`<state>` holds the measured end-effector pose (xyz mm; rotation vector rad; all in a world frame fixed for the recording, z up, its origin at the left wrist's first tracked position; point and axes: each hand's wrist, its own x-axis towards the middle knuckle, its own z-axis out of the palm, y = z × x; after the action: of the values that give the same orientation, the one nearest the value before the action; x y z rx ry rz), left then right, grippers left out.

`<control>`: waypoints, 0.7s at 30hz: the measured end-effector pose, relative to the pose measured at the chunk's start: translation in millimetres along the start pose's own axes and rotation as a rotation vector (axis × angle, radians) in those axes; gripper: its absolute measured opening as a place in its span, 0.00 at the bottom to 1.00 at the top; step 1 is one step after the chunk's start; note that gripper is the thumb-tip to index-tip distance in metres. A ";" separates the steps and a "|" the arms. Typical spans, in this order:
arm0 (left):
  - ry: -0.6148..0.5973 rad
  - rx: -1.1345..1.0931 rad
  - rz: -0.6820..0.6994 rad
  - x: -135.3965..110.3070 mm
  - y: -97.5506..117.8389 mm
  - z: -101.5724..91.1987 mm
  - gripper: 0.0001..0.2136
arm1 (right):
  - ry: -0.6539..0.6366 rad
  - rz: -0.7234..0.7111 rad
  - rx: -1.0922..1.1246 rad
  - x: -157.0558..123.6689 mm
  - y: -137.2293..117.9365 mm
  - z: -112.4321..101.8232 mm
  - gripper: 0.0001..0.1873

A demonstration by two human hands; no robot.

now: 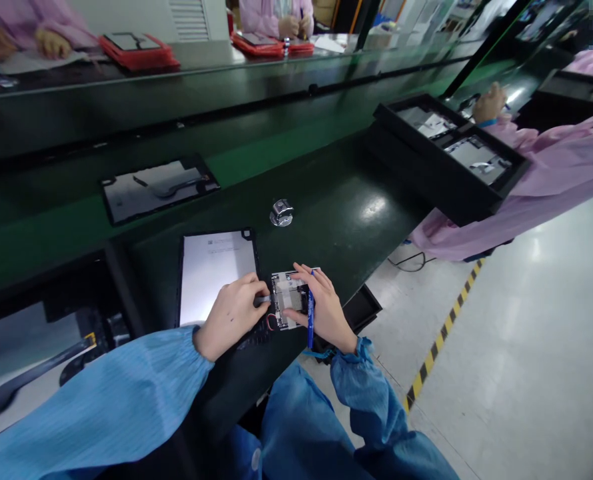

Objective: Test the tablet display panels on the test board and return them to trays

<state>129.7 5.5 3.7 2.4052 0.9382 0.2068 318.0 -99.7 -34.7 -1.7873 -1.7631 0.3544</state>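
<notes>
On the near edge of the dark bench lies a small circuit board (287, 300), joined to a tablet screen panel (216, 267) with a white backing. My left hand (236, 310) is closed in a pinch on a flat grey ribbon cable (263, 300) at the board's left edge. My right hand (329, 310) rests over the right side of the board, index finger and thumb steadying it from either end. A blue marker pen (310, 313) is tucked in that hand, pointing down towards me.
A shiny metal roll-like object (281, 212) stands behind the board. Another panel (156, 190) lies at the back left. At lower left a dark tray (111, 280) holds a panel; black trays (451, 173) with panels sit at right beside a co-worker's sleeve (566, 160). Others work opposite.
</notes>
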 end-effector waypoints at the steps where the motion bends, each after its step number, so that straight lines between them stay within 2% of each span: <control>1: -0.005 -0.006 -0.003 -0.4 1.0 -1.0 0.04 | -0.001 0.001 0.003 -0.2 -0.2 -0.2 0.29; 13: -0.031 -0.031 -0.077 2.0 5.2 -4.4 0.03 | 0.021 -0.018 0.023 -1.4 -0.5 0.5 0.28; 21: -0.027 -0.041 -0.044 1.4 3.3 -2.7 0.05 | 0.010 -0.014 0.028 -0.1 -0.9 -1.0 0.29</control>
<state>131.8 5.6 7.7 2.3421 0.9648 0.1747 317.8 -100.1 -33.4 -1.7535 -1.7549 0.3620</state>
